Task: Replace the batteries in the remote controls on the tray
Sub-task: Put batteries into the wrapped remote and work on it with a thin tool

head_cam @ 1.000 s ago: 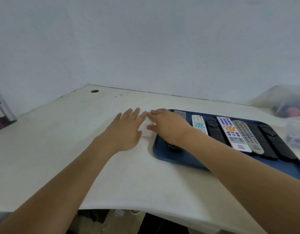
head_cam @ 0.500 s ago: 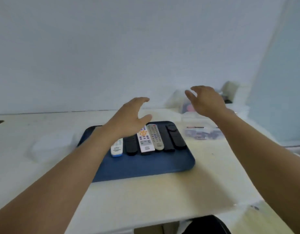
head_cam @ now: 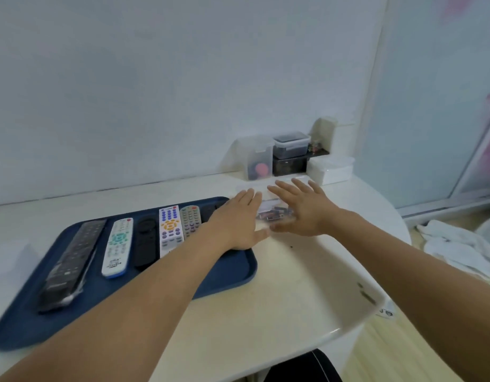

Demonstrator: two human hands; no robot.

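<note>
A blue tray lies on the white table with several remote controls in a row: a long black one, a white one with teal buttons, a short black one, a white one with orange and blue buttons and a grey one. Right of the tray stands a clear plastic box of batteries. My left hand and my right hand flank the box with straight fingers, one on each side. My left forearm hides the tray's right end.
Against the back wall stand a clear container with a red thing inside, a dark lidded box on a black box, and a white box. A clear box sits left of the tray. White cloth lies off the table at right.
The view has swung right from the table's left part. Both hands left the tray's left end, rose, then came down on either side of the battery box.
</note>
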